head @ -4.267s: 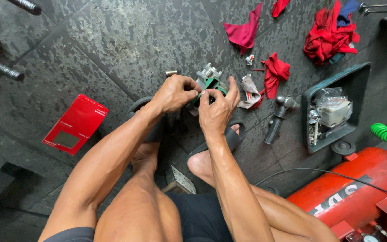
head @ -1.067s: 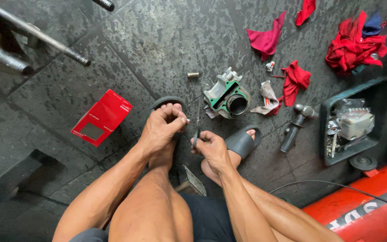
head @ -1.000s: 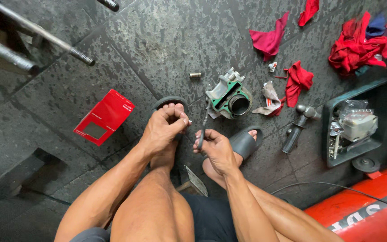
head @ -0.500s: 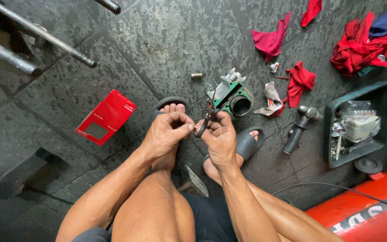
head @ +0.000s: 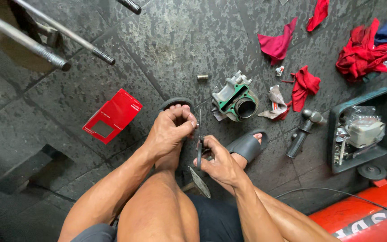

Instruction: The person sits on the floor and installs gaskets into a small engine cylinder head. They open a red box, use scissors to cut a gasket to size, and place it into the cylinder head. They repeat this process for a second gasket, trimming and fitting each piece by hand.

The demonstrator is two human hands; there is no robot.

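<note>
I sit on a dark floor with my feet in grey sandals. My right hand grips a slim dark pliers-like tool, held upright in front of my knees. My left hand is pinched on the thin upper tip of that tool, just over my left foot. What sits at the tip is too small to tell. A metal engine cylinder with a green gasket lies on the floor just beyond both hands, untouched.
A red box lies to the left and a small metal sleeve sits beyond the cylinder. Red rags are scattered at right, near a black-handled tool, a dark tray of parts and a red tank. Threaded rods cross the upper left.
Both hands left the engine cylinder and drew back toward my body. They took up the slim tool, reached briefly toward the cylinder, and now hold it nearer my knees.
</note>
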